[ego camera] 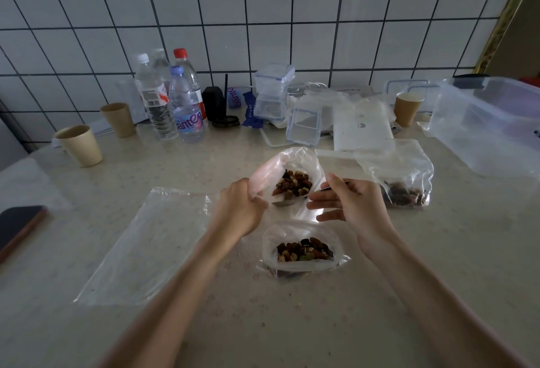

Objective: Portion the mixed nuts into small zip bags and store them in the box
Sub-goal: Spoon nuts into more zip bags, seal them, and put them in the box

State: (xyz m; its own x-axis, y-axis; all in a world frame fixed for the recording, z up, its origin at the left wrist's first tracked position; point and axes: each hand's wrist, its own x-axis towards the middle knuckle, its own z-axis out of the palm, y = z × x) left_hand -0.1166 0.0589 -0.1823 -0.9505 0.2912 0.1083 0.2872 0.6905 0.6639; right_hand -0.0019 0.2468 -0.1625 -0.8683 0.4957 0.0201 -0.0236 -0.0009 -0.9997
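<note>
Nuts (pixel 304 250) fill a small open bag (pixel 304 264) at 6 o'clock on the counter (pixel 292 324). An empty flat bag (pixel 143 248) lies at its 9 o'clock. Just beyond, the left hand (pixel 241 211) clutches the rim of the big bag (pixel 280 172) of nuts, while the right hand (pixel 350 201) pinches a spoon (pixel 282 203) dipped into it. Another filled bag (pixel 403 180) sits at 2 o'clock; the clear box (pixel 491 128) stands farther right.

Zip bags (pixel 287 164) — thin, clear, glossy crinkled plastic; box (pixel 491 122) of cloudy translucent plastic; cups (pixel 80 145) matt paper; tabletop (pixel 438 250) smooth, speckled, stone-like — wall tiles (pixel 292 2) glazed.
</note>
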